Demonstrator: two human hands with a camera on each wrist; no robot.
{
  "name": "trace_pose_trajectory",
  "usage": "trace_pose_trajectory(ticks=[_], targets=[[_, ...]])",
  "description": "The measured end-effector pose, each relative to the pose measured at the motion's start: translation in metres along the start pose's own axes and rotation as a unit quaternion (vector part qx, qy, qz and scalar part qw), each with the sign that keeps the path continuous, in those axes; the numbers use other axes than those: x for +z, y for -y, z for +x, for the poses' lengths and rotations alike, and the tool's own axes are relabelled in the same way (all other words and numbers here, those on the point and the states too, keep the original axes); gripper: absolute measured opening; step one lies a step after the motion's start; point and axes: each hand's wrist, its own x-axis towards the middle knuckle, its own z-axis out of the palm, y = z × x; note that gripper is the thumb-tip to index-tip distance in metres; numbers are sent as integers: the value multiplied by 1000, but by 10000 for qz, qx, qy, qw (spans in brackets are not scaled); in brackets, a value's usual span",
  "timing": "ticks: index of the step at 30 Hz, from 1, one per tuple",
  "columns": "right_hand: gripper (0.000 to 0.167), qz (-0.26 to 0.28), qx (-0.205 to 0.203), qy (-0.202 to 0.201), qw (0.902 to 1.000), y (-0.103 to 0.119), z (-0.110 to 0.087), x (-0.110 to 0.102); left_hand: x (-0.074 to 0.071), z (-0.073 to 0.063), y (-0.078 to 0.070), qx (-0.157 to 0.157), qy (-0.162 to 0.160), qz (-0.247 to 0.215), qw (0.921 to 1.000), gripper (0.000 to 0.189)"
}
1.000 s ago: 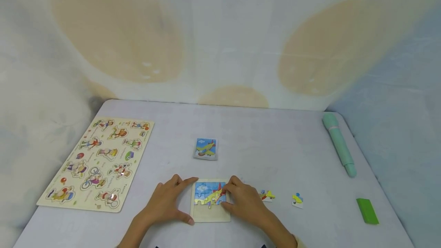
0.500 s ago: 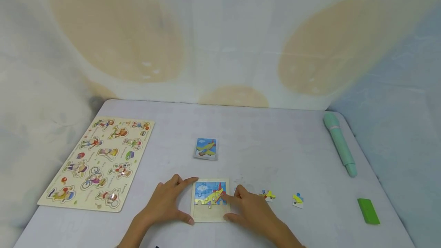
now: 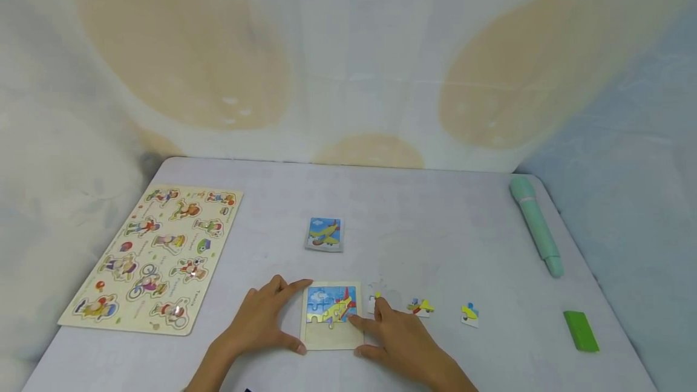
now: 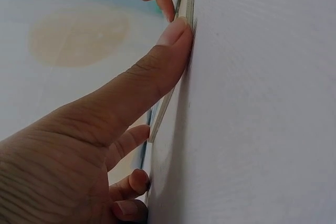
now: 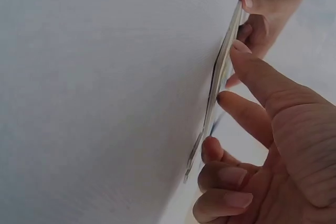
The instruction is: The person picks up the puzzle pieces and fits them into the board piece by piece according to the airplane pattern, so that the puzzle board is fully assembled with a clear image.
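Observation:
A small wooden puzzle tray (image 3: pixel 332 340) lies before me, its upper part filled with joined airplane jigsaw pieces (image 3: pixel 331 301) and its lower part bare wood. My left hand (image 3: pixel 261 318) steadies the tray's left side, index finger at the top corner and thumb at the bottom one. From the right, my right hand (image 3: pixel 400 336) reaches in with its index fingertip on the pieces near the right edge. Its thumb touches the tray's lower right corner, clearly seen at the tray edge (image 5: pixel 223 59) in the right wrist view. A loose jigsaw piece (image 3: pixel 373 303) lies partly hidden behind that hand.
More loose jigsaw pieces (image 3: pixel 421 307) (image 3: pixel 470 314) lie to the right. An airplane picture card (image 3: pixel 324 235) sits behind the tray. A large wooden puzzle board (image 3: pixel 158 259) is at left; a mint-green microphone-shaped object (image 3: pixel 536 225) and a green block (image 3: pixel 581 331) are at right.
My right hand has let go of its pinch at the tray's right side and slid slightly down and toward me, uncovering a loose piece. The left hand has stayed put.

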Motion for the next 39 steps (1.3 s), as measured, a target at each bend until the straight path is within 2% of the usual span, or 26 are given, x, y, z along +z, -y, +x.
trace_pose_trajectory(ticks=[4, 9, 11, 16, 18, 28, 39], targets=[[62, 584, 87, -250, 9979, -7, 0, -1, 0, 0, 1, -19, 21, -16, 10000, 114], [64, 1390, 369, -852, 9859, -18, 1, 0, 0, 1, 2, -43, 63, -57, 10000, 114], [65, 1327, 482, -988, 9850, -22, 2, 0, 0, 1, 2, -57, 79, -71, 9999, 114], [68, 580, 684, -1183, 9889, -31, 6, -1, -1, 1, 1, -71, 63, -80, 9999, 114], [65, 492, 742, -1246, 9882, -33, 7, -2, -1, 1, 1, -67, 49, -71, 9999, 114], [48, 921, 720, -1356, 9838, -43, 11, -1, -1, 0, -1, -34, -15, -16, 10000, 114], [41, 1019, 797, -1320, 9828, -43, 14, 1, -1, 0, -1, -102, 1, 8, 9999, 114]])
